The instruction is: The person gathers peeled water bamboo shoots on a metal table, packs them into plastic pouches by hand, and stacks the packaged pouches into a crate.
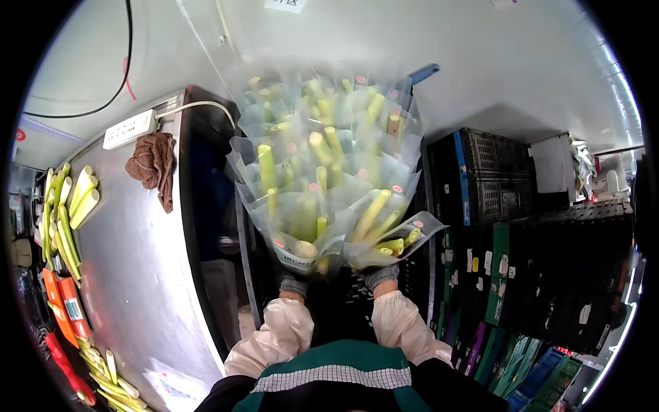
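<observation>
Several clear plastic bags (299, 247) of thick pale green vegetable stalks stand packed in rows inside a black crate (343, 297). Cut ends point up, and small red-and-white labels mark many bags. My left hand (294, 285), in a grey glove, reaches in at the lower edge of the front left bag. Beside it, my right hand (379, 276), also gloved in grey, is at the base of the front right bag (412, 237), which tilts to the right. The bags hide the fingers of both hands, so their grip is not visible.
Left of the crate is a metal table (151, 275) with loose stalks (62, 213), a brown cloth (152, 165), a power strip (130, 129) and orange packs (68, 302). Stacked black crates (549, 268) rise on the right. A blue handle (424, 73) shows behind the bags.
</observation>
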The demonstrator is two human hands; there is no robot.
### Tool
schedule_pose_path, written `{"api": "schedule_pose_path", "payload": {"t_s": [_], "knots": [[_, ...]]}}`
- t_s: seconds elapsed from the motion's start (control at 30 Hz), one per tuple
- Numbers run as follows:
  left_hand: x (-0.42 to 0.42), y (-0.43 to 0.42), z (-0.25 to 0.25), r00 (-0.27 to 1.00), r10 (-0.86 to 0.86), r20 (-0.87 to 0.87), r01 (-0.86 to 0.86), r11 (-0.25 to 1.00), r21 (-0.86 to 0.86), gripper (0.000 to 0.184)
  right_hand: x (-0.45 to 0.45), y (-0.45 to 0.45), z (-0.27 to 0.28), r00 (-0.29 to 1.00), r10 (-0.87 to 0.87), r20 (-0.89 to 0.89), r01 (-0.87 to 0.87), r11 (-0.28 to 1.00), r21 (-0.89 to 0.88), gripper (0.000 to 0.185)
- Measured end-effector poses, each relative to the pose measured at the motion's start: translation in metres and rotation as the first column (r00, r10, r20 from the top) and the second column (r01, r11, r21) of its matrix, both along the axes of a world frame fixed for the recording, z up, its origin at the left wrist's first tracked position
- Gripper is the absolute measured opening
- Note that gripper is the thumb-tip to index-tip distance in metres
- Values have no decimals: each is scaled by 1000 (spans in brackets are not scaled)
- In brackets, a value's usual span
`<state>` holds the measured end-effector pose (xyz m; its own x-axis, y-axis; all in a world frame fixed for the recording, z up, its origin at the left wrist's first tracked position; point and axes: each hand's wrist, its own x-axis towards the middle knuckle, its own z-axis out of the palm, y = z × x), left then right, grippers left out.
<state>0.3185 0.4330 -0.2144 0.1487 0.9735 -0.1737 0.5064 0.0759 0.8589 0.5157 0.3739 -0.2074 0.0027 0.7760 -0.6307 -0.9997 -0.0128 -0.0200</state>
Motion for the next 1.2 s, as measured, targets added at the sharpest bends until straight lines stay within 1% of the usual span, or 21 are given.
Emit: {"api": "schedule_pose_path", "payload": {"t_s": [0.43, 0.67, 0.87, 0.9, 0.93, 0.97, 1.03, 1.07, 1.1, 1.13, 1.17, 1.2], "knots": [[3, 2, -4, 995, -49, -82, 55, 995, 83, 37, 11, 12, 5, 998, -61, -3, 61, 994, 90, 50], [11, -2, -3, 991, -78, -111, 91, 989, 118, 40, 16, 13, 17, 996, -87, 8, 85, 986, 145, 47], [18, -2, -10, 984, -116, -134, 138, 976, 170, 42, 14, 26, 22, 993, -116, 2, 111, 953, 284, 45], [19, -1, -11, 982, -124, -141, 149, 972, 182, 43, 12, 28, 21, 965, -60, 257, -4, 970, 244, 37], [19, -2, -12, 981, -132, -142, 157, 970, 183, 43, 13, 31, 13, 966, -64, 249, 3, 971, 241, 37], [20, -3, -11, 980, -142, -142, 167, 969, 182, 43, 14, 33, 4, 555, 96, 826, -251, 967, 56, 37], [22, -4, -7, 988, -137, -66, 143, 985, 94, 44, 14, 26, -11, 620, 11, 784, -155, 982, 109, 39], [24, -4, -3, 994, -113, 12, 112, 993, 21, 45, 13, 23, -16, 647, -34, 761, -105, 985, 134, 40], [32, 4, 15, 993, -114, 31, 114, 993, 6, 44, 12, 31, 15, 846, -99, 524, -5, 981, 194, 42], [35, 3, 5, 993, -113, 31, 113, 994, 12, 44, 12, 37, 27, 915, -127, 384, 45, 975, 217, 43], [35, -1, -12, 984, -116, 132, 122, 992, -35, 44, 13, 43, 40, 960, -155, 234, 101, 969, 225, 44], [38, 1, -10, 979, -197, -50, 200, 977, 69, 45, 16, 41, 23, 974, -162, 157, 126, 968, 217, 47]]}}
